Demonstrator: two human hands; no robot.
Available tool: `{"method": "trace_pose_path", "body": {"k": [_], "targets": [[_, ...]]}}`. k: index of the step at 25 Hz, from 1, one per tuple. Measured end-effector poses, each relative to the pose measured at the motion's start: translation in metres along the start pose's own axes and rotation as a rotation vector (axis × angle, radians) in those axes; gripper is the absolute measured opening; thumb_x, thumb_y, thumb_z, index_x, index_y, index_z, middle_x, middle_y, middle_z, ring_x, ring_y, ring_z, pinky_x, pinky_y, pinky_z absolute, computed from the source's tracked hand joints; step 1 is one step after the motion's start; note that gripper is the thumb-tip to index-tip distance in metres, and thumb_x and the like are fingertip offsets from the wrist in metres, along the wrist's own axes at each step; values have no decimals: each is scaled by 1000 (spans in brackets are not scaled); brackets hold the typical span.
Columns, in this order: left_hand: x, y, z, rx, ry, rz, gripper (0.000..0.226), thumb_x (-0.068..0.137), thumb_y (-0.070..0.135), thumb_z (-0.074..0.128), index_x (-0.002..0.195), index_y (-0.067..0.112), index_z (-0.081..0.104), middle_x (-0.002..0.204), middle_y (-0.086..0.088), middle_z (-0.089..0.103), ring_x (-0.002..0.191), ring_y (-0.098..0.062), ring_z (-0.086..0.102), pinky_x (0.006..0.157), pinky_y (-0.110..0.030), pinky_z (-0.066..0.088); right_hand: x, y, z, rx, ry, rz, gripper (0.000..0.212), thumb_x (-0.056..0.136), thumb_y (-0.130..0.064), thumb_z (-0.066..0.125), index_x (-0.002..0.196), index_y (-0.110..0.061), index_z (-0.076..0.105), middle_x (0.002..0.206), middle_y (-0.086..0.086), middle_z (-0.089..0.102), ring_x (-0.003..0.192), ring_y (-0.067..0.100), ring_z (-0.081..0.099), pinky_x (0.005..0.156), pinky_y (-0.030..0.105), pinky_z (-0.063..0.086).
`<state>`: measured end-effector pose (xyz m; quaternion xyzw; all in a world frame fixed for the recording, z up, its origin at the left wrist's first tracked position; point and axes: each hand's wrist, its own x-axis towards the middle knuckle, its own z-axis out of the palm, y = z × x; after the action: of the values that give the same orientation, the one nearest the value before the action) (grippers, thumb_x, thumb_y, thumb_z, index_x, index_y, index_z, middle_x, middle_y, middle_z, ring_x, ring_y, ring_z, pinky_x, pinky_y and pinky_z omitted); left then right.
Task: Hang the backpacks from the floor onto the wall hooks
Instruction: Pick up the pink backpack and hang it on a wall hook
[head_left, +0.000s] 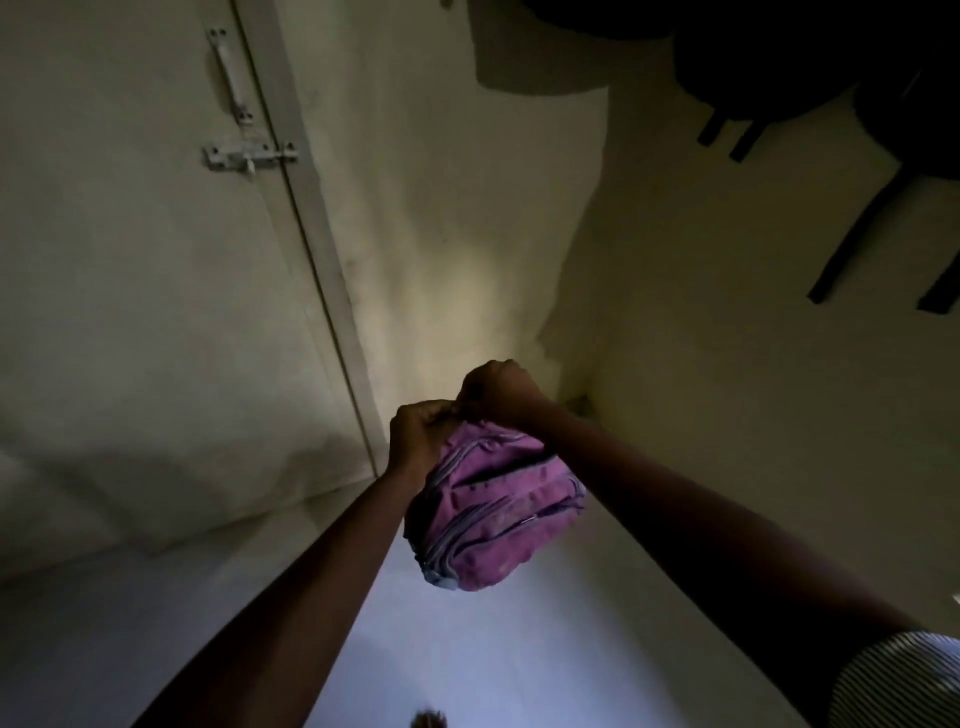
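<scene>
A pink backpack (496, 512) with grey zips hangs in the air above the floor, near the corner of the room. My left hand (418, 441) grips its top from the left. My right hand (496, 389) is closed on the top of the bag from the right, a little higher. The part that both hands hold is hidden by my fingers. Dark backpacks (810, 67) hang on the wall at the upper right, with black straps (857, 239) dangling below them. The hooks themselves are out of sight.
A pale door (130, 286) with a handle and a sliding bolt (249, 153) fills the left side. The bluish floor (493, 649) lies below the bag. A small dark object (428, 721) sits at the bottom edge.
</scene>
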<state>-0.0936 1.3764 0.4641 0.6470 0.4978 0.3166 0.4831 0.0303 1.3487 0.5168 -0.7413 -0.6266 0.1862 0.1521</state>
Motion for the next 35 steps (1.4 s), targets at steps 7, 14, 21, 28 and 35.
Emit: {"method": "trace_pose_path", "body": {"k": [7, 14, 21, 28, 35], "targets": [[97, 90, 9, -39, -113, 290, 21, 85, 4, 60, 101, -3, 70, 103, -20, 72, 94, -22, 64, 87, -35, 51, 32, 31, -72, 439, 346, 115, 25, 78, -11, 72, 102, -5, 67, 92, 0, 63, 66, -4, 56, 61, 4, 42], [181, 232, 45, 6, -165, 664, 23, 84, 13, 64, 99, -2, 71, 102, -16, 73, 88, -15, 62, 60, 0, 40, 63, 61, -203, 293, 637, 157, 12, 89, -16, 60, 95, -12, 70, 84, 1, 65, 70, 11, 57, 67, 29, 49], [231, 373, 92, -170, -332, 912, 23, 90, 16, 57, 103, 2, 69, 101, -11, 71, 96, -21, 65, 82, -30, 52, 58, 73, -339, 612, 816, 51, 14, 91, -26, 56, 93, -17, 67, 85, 3, 68, 82, 16, 63, 73, 28, 48], [254, 473, 156, -474, -503, 990, 15, 87, 16, 59, 87, 11, 73, 77, 8, 68, 72, 2, 66, 71, -15, 54, 52, 94, -435, 940, 925, -234, 25, 81, -24, 59, 104, -18, 66, 85, -5, 69, 76, 3, 66, 72, 17, 55], [269, 600, 211, -570, -559, 1198, 16, 88, 18, 59, 94, 9, 71, 88, -2, 67, 81, -9, 62, 75, -19, 49, 57, 100, -545, 578, 1402, -20, 19, 86, -7, 62, 103, -8, 69, 85, 4, 72, 76, 12, 69, 75, 25, 58]]}}
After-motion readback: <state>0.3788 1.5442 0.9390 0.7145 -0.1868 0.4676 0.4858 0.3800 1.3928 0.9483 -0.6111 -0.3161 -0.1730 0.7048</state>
